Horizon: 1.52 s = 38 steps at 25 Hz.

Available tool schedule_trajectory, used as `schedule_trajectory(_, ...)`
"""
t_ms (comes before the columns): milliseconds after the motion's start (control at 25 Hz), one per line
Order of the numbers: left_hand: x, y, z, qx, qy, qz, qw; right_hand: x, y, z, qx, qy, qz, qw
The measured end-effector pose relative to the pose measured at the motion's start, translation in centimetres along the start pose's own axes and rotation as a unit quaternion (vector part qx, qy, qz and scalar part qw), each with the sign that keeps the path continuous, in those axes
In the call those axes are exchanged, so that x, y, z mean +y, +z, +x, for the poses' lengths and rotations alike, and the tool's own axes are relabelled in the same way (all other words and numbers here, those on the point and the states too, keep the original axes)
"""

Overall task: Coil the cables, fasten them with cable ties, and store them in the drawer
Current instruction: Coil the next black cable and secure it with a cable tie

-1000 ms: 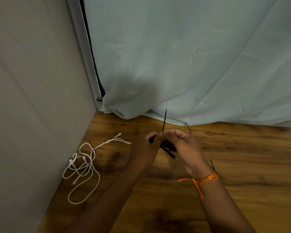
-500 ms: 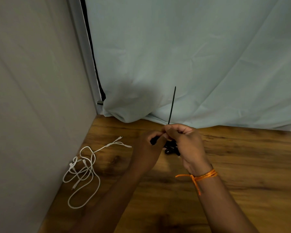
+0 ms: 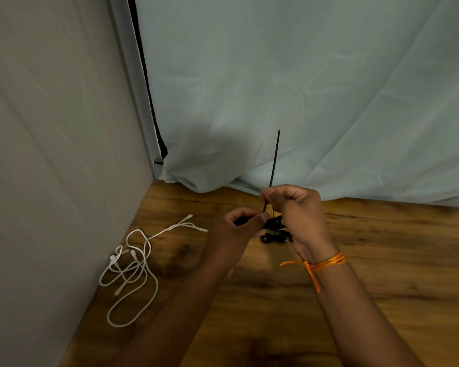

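Near the table's (image 3: 382,260) back edge, our left hand (image 3: 236,230) grips the black coil (image 3: 274,233) and our right hand (image 3: 300,215) pinches the tie (image 3: 274,160), whose tail we should draw straight and steadily, bracing the coil, until snug.

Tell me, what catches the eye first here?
Mid-frame, the right hand pinches a black cable tie whose tail sticks up against the pale curtain, while the left hand grips a coiled black cable. A white cable lies loosely tangled on the wooden table at left, beside the wall.
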<state>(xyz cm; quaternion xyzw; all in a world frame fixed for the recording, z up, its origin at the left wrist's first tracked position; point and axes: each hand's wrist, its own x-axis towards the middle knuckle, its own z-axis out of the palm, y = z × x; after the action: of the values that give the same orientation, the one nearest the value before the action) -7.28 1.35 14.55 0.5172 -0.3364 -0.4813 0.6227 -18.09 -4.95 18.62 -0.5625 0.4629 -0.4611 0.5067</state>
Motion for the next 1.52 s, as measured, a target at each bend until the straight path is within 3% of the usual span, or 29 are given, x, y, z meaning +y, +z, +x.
schedule_trajectory(640, -0.6, -0.5, 0.0, -0.008, -0.087, -0.071, 0.994, 1.2, 0.0, 1.6, 0.028, 0.053, -0.002, 0.998)
schedule_trajectory(800, -0.8, -1.0, -0.1, -0.006, -0.075, -0.040, 0.996, 2.0, -0.3, 1.4, -0.012, 0.086, 0.000, 0.996)
schedule_trajectory(1080, -1.8, -2.1, -0.7, 0.002, -0.006, 0.114, 0.994, 3.4, -0.4, -1.3, -0.084, 0.181, 0.049, 0.979)
schedule_trajectory(1320, -1.7, -2.2, -0.7, -0.032, -0.004, 0.191, 0.981, 3.9, 0.8, -3.2, -0.032, 0.115, 0.021, 0.993)
schedule_trajectory(1520, -1.4, -2.2, -0.6, -0.034, -0.033, 0.136, 0.990, 3.7, 1.2, -2.8, -0.014, 0.056, 0.008, 0.998)
